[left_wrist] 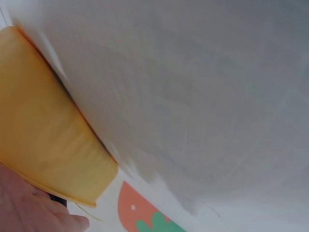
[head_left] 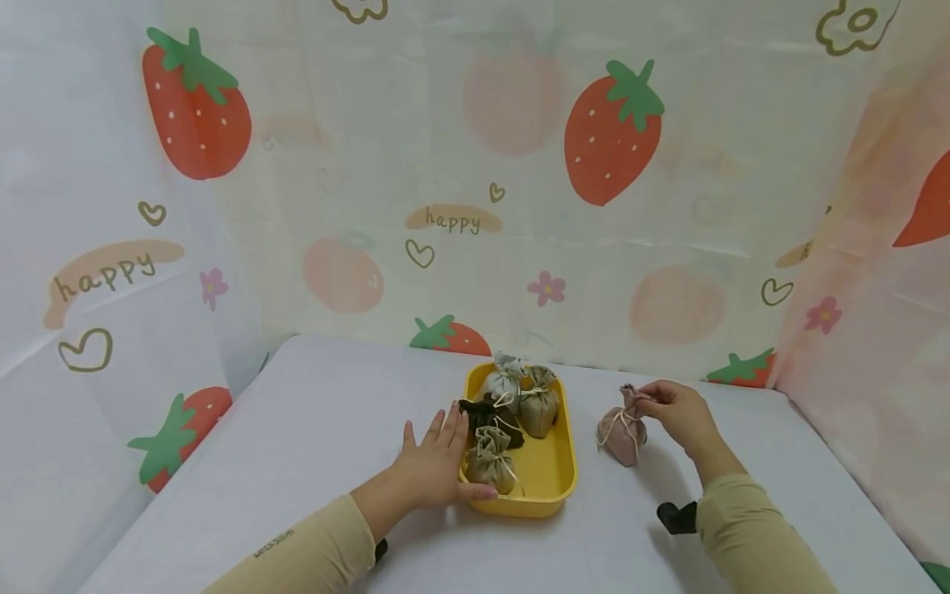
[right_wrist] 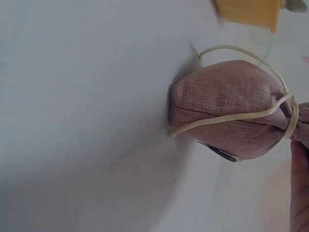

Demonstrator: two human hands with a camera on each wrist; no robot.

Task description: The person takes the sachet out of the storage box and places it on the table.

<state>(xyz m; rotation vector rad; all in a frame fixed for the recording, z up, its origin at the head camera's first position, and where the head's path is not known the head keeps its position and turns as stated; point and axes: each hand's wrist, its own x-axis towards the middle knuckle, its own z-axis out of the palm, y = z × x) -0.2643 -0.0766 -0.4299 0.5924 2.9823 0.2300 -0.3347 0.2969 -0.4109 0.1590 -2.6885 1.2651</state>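
My right hand [head_left: 679, 417] pinches the gathered neck of a dusty-pink drawstring pouch [head_left: 622, 437], to the right of a yellow tray. In the right wrist view the pink pouch [right_wrist: 231, 108] shows cream cord tied round its neck, its base close to the white tabletop. My left hand [head_left: 434, 469] lies with straight, spread fingers along the left rim of the yellow tray [head_left: 545, 487]. Inside the tray are a pale grey pouch [head_left: 505, 379], an olive pouch [head_left: 540, 404], a black pouch [head_left: 510, 425] and a khaki pouch [head_left: 490, 466].
The tray stands on a white-covered table [head_left: 326, 412]. Behind it hangs a strawberry-print curtain [head_left: 445, 148], with similar sheets on the left and right sides. A black strap end [head_left: 677, 518] sticks out beside the right cuff.
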